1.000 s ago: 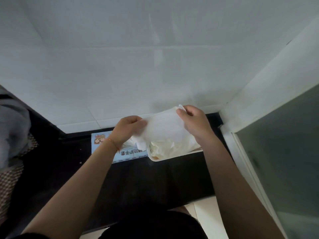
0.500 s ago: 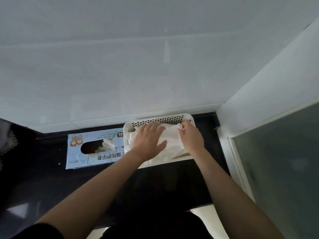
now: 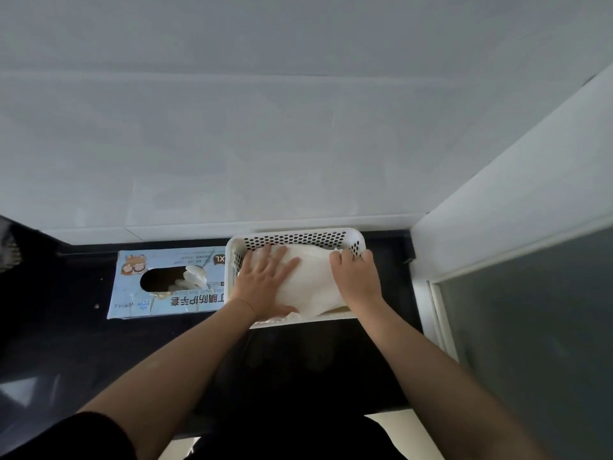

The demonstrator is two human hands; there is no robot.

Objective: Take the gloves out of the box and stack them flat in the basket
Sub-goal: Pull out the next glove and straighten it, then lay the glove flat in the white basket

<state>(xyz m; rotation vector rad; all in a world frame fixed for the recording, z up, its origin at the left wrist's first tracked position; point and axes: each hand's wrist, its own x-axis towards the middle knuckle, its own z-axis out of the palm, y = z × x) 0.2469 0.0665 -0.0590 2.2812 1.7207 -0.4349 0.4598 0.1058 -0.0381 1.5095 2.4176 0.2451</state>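
Two hands over a dark surface [image 3: 99, 353], white basket [image 3: 295, 236] at the back wall, blue box [image 3: 132, 303] touching its left side, gloves [image 3: 315, 280] piled in the basket, left hand [image 3: 265, 280] flat, fingers spread, pressing them, right hand [image 3: 356, 277] curled, pinching the top glove's edge, one glove [image 3: 194, 277] poking from the box.

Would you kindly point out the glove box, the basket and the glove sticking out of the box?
glove box [image 3: 185, 302]: head view, its printed top face.
basket [image 3: 298, 240]: head view, its perforated far wall.
protruding glove [image 3: 195, 277]: head view, its bunched white fingers at the opening.
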